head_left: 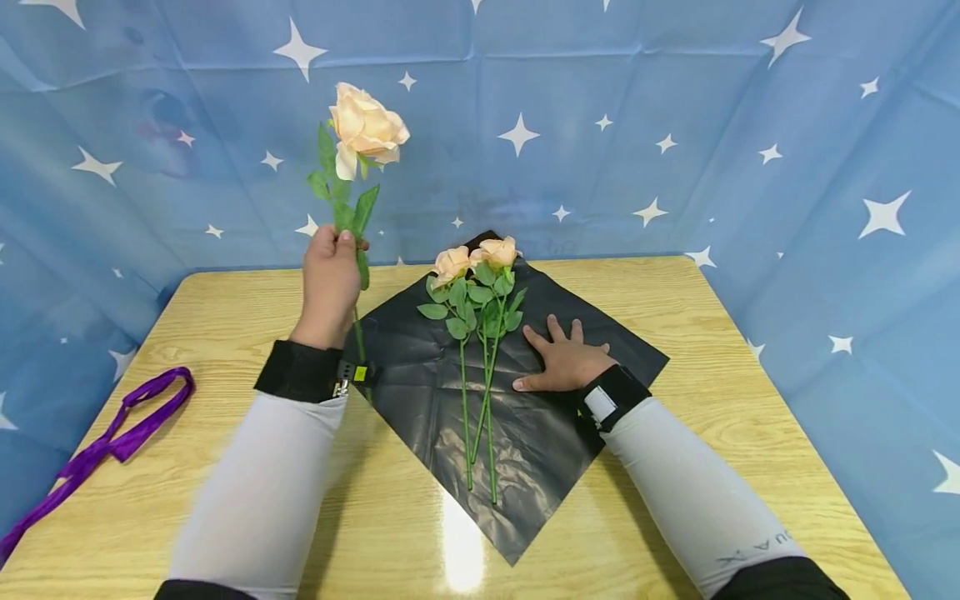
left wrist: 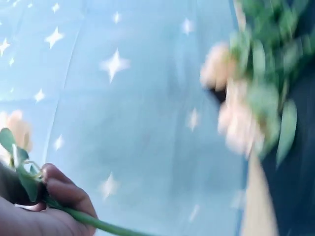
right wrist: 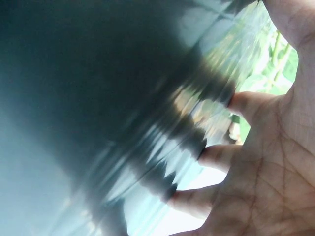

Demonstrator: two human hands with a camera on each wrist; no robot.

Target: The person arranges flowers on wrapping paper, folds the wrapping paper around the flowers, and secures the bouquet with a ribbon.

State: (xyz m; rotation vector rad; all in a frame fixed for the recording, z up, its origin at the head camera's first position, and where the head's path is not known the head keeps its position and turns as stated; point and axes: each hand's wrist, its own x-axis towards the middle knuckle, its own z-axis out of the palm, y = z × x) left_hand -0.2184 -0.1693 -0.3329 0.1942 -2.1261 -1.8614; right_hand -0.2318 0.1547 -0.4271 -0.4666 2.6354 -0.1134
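One rose [head_left: 367,127] in left fingers [head_left: 326,242]; right fingers [head_left: 557,330] spread on black sheet [head_left: 405,358].

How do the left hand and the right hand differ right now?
The left hand is raised, while the right hand rests on the black sheet. The left hand grips a rose; the right hand, fingers spread, grips nothing. Both have a black wristband at the wrist.

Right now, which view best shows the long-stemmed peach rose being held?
The head view: the long-stemmed peach rose shows its whole bloom above the left hand. The left wrist view crops the bloom; the right wrist view shows none.
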